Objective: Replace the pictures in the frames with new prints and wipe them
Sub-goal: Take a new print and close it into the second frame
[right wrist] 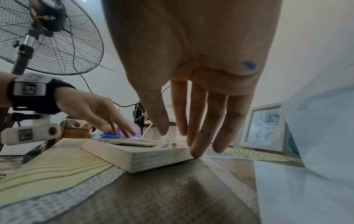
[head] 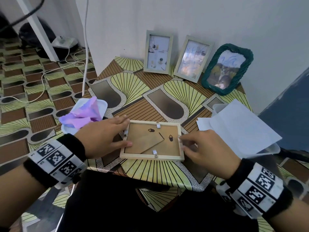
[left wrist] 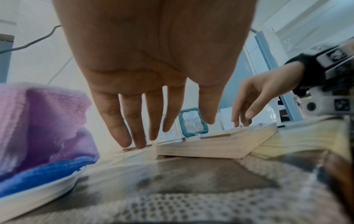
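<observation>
A frame (head: pixel 151 140) lies face down on the counter (head: pixel 167 173), no writing legible. The left hand (head: pixel 107 134), fingers straight, steadies its left edge. The right hand (head: pixel 200 146), fingers loosely straight, touches its right edge.

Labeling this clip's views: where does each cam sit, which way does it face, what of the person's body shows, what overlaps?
Head: on the head, looking down at the table; left hand and right hand flank the face-down wooden frame.
Left wrist: low, looking along the left hand's fingers toward the frame; the right hand shows beyond.
Right wrist: low, looking along the right hand's fingers at the frame edge; the left hand shows beyond.
Shared: all three show the frame; each wrist view shows both hands.
</observation>
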Demonstrator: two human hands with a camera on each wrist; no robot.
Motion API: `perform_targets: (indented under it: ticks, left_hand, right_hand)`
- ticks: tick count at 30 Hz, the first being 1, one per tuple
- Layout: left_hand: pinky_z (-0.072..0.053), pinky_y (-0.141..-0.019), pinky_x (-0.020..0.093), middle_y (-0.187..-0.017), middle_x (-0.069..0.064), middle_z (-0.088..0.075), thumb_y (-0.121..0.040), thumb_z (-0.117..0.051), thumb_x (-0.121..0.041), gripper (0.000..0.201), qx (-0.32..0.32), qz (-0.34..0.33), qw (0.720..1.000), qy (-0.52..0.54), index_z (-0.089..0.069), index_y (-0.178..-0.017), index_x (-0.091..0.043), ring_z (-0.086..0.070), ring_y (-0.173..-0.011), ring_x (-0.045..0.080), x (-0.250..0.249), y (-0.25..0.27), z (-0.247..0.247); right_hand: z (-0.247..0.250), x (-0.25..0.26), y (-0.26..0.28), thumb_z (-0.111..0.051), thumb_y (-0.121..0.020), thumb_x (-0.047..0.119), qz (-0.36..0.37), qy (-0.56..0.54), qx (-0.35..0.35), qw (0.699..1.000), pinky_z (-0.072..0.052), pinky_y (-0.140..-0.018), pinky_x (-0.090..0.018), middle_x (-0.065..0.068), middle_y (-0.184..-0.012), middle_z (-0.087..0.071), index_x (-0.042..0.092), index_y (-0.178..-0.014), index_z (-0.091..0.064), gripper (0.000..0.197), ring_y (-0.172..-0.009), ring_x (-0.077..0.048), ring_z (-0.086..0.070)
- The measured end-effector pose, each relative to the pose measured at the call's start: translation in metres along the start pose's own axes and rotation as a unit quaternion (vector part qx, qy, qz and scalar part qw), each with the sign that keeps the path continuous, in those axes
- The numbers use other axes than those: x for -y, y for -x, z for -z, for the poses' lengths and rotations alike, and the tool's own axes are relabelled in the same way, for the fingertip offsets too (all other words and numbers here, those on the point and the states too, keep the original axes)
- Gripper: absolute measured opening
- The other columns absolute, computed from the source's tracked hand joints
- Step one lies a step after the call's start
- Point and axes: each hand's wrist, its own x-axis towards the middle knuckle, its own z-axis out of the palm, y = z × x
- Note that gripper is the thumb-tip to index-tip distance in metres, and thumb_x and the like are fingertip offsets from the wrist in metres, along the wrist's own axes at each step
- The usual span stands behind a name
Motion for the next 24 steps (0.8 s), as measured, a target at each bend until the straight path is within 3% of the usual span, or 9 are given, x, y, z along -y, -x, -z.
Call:
perform_targets:
  ticks: [3,5,7,10,13,16,21,24]
  left_hand:
    - [-0.047,-0.102,0.036,-0.151,-0.009,-0.044,-0.086,-0.029,-0.077,0.082,-0.087,-0.022,0.995,0.034,-0.046,-0.145,-0.023,-0.047,-0.132,0.011,-0.004,0.014,-0.001]
    - [-0.047,-0.101,0.034,-0.144,-0.009,-0.052,-0.083,-0.023,-0.078,0.086,-0.095,-0.025,0.994,0.044,-0.051,-0.141,-0.022,-0.051,-0.128,0.012,-0.006,0.023,-0.004]
    - [-0.037,-0.111,0.028,-0.153,-0.012,-0.039,-0.083,-0.022,-0.082,0.089,-0.051,-0.014,0.998,0.043,-0.039,-0.149,-0.024,-0.037,-0.139,0.007,-0.008,0.028,-0.01]
    - [-0.024,-0.117,0.023,-0.16,-0.015,-0.023,-0.078,-0.02,-0.08,0.095,-0.021,-0.005,0.999,0.046,-0.023,-0.155,-0.025,-0.021,-0.147,0.004,-0.008,0.029,-0.019]
    - [-0.017,-0.114,0.017,-0.161,-0.017,-0.017,-0.077,-0.023,-0.081,0.098,-0.029,0.006,0.998,0.062,-0.015,-0.156,-0.024,-0.018,-0.147,0.003,-0.006,0.028,-0.02]
    - [-0.02,-0.116,0.021,-0.161,-0.017,-0.018,-0.076,-0.022,-0.082,0.099,-0.015,0.002,0.998,0.064,-0.015,-0.156,-0.025,-0.017,-0.147,0.004,-0.005,0.026,-0.019]
    - [-0.012,-0.117,0.019,-0.162,-0.018,-0.007,-0.079,-0.025,-0.078,0.096,0.01,0.006,0.998,0.055,-0.006,-0.157,-0.026,-0.008,-0.148,0.001,-0.006,0.024,-0.016]
    - [-0.006,-0.113,0.015,-0.162,-0.017,-0.003,-0.084,-0.03,-0.075,0.091,0.021,0.009,0.998,0.06,-0.003,-0.157,-0.027,-0.005,-0.148,0.0,-0.006,0.024,-0.014]
  right_hand:
    - [0.003,-0.003,-0.01,-0.057,-0.089,0.034,-0.01,0.001,-0.002,1.0,-0.05,-0.072,-0.039,0.0,-0.079,-0.068,0.016,-0.081,-0.067,0.022,-0.079,-0.017,-0.061]
    - [0.002,-0.003,-0.015,-0.058,-0.09,0.038,-0.009,0.011,0.008,1.0,-0.048,-0.069,-0.037,0.004,-0.075,-0.06,0.02,-0.069,-0.057,0.027,-0.076,-0.017,-0.057]
    - [-0.001,-0.001,-0.019,-0.058,-0.091,0.042,-0.006,0.028,0.028,0.999,-0.043,-0.068,-0.031,0.005,-0.08,-0.057,0.027,-0.072,-0.059,0.024,-0.08,-0.017,-0.054]
    - [-0.007,0.001,-0.022,-0.058,-0.092,0.044,-0.009,0.056,0.052,0.997,-0.046,-0.073,-0.028,0.002,-0.094,-0.065,0.024,-0.104,-0.072,0.027,-0.087,-0.017,-0.058]
    - [-0.008,0.001,-0.022,-0.059,-0.092,0.044,-0.018,0.054,0.047,0.997,-0.049,-0.074,-0.031,0.0,-0.091,-0.067,0.021,-0.1,-0.072,0.027,-0.088,-0.019,-0.06]
    - [-0.01,-0.001,-0.023,-0.058,-0.092,0.044,-0.018,0.065,0.051,0.996,-0.044,-0.07,-0.03,0.0,-0.087,-0.064,0.02,-0.092,-0.07,0.027,-0.087,-0.019,-0.059]
    - [-0.011,-0.003,-0.021,-0.056,-0.096,0.038,-0.007,0.034,0.063,0.997,-0.047,-0.088,-0.034,0.002,-0.108,-0.065,0.029,-0.125,-0.066,0.032,-0.104,-0.019,-0.057]
    - [-0.014,-0.004,-0.022,-0.052,-0.098,0.037,0.001,0.048,0.069,0.996,-0.046,-0.089,-0.032,0.002,-0.115,-0.063,0.033,-0.131,-0.061,0.034,-0.108,-0.02,-0.056]
